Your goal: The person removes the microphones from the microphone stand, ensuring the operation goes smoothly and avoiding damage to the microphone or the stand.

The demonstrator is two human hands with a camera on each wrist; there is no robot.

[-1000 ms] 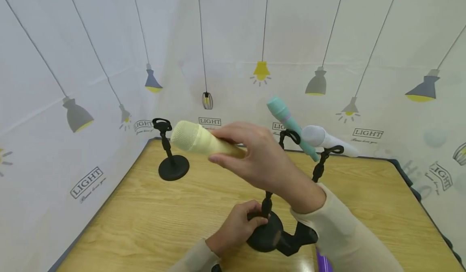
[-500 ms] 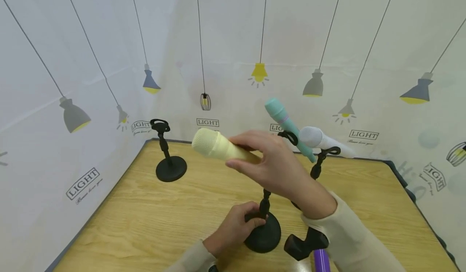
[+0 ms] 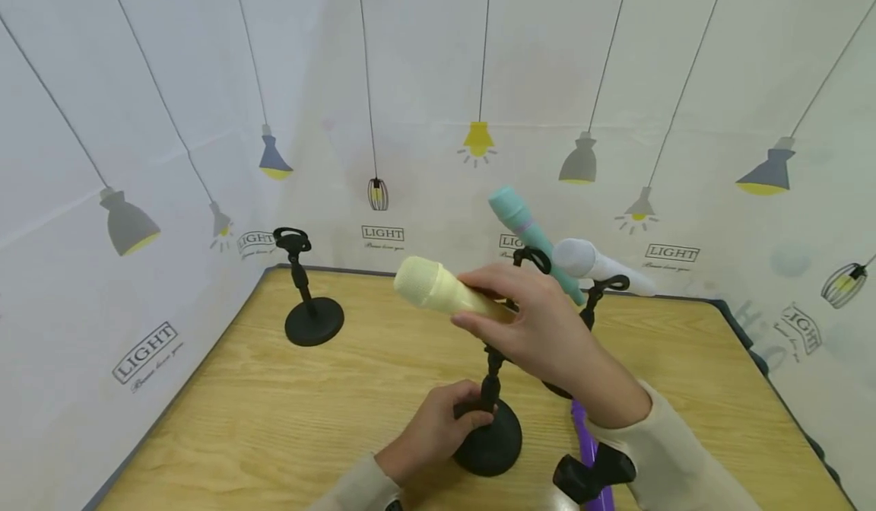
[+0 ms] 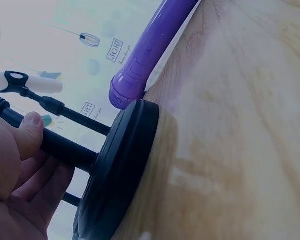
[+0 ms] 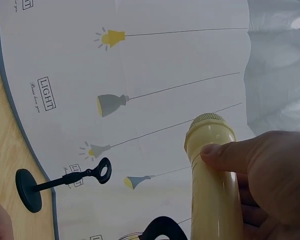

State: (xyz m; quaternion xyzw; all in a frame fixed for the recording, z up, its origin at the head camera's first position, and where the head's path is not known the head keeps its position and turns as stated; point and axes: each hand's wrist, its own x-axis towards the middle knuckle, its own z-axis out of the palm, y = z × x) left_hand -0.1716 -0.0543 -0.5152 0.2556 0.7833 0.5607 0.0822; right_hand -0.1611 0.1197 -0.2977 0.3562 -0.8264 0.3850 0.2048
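Observation:
My right hand (image 3: pixel 541 328) grips a pale yellow microphone (image 3: pixel 441 290) (image 5: pixel 212 185) by its body, head pointing left, just above the top of a black stand (image 3: pixel 489 431). My left hand (image 3: pixel 434 431) grips that stand's post near the round base (image 4: pixel 117 170), thumb over the rod (image 4: pixel 60 147). A purple microphone (image 3: pixel 588 439) (image 4: pixel 147 50) lies on the wooden table (image 3: pixel 274 412) right beside the base. A teal microphone (image 3: pixel 523 230) and a white microphone (image 3: pixel 591 261) sit in clips on stands at the back right.
A bare black stand (image 3: pixel 309 309) (image 5: pixel 50 182) is at the table's back left. Printed white cloth walls (image 3: pixel 137 153) close in the table on the left, back and right. A black wrist-camera mount (image 3: pixel 591 474) hangs under my right forearm.
My right hand has carried the yellow microphone rightward and a little lower, to above the stand that the left hand grips. The left hand has stayed on the post.

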